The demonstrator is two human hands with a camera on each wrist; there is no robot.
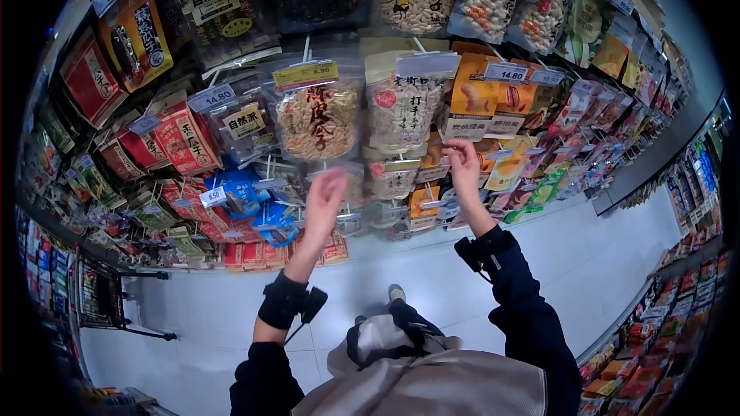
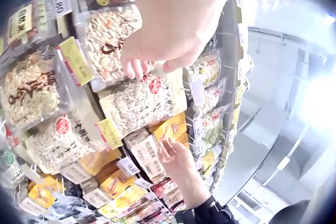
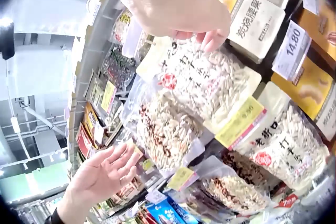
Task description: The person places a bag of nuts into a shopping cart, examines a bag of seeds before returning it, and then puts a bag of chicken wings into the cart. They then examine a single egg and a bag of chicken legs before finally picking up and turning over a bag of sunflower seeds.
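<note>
Left hand (image 1: 325, 200) open, empty, below tangerine-peel seed pouch (image 1: 317, 125); right hand (image 1: 465, 177) loosely bent, seemingly empty; pouches hang from hooks (image 1: 307, 48), likely keeping labels readable.

A shop aisle, with price tags (image 1: 506, 72) above hanging snack packets (image 1: 317, 119) and a trolley (image 1: 100, 293).

I see a clear seed bag (image 1: 317, 125), full of pale seeds under dark red characters, hanging upright just below the yellow price tag (image 1: 306, 75). Right of that tag hangs a white-seed bag (image 1: 399, 114), upright, with black characters and a red emblem.
</note>
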